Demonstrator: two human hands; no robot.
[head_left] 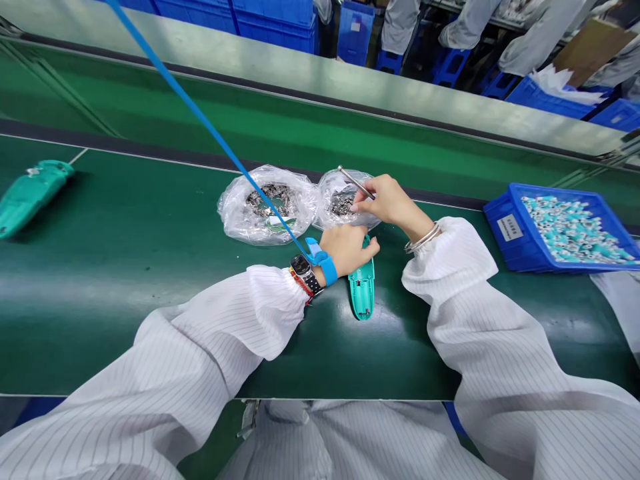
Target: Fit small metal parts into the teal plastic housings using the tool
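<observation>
On the belt in front of me lies a teal plastic shell [362, 293] with small metal parts in it. My left hand [344, 248] is closed over its upper end, thumb across it; the other fingertips are hidden. In my right hand [387, 200], a slim metal rod-like tool [356, 182] is held, pointing up and left. The right fingertips are at the small metal parts [341, 204] in an open clear plastic bag [327, 189]. Left of it, a second clear bag [235, 212] holds more small metal pieces [273, 200].
A blue bin [505, 243] full of small teal-and-white parts stands at the right. Another teal shell [33, 197] lies at the far left. A blue cord [200, 123] runs from my left wrist band up across the view. Beyond the green barrier [280, 110] are people and blue crates [195, 15].
</observation>
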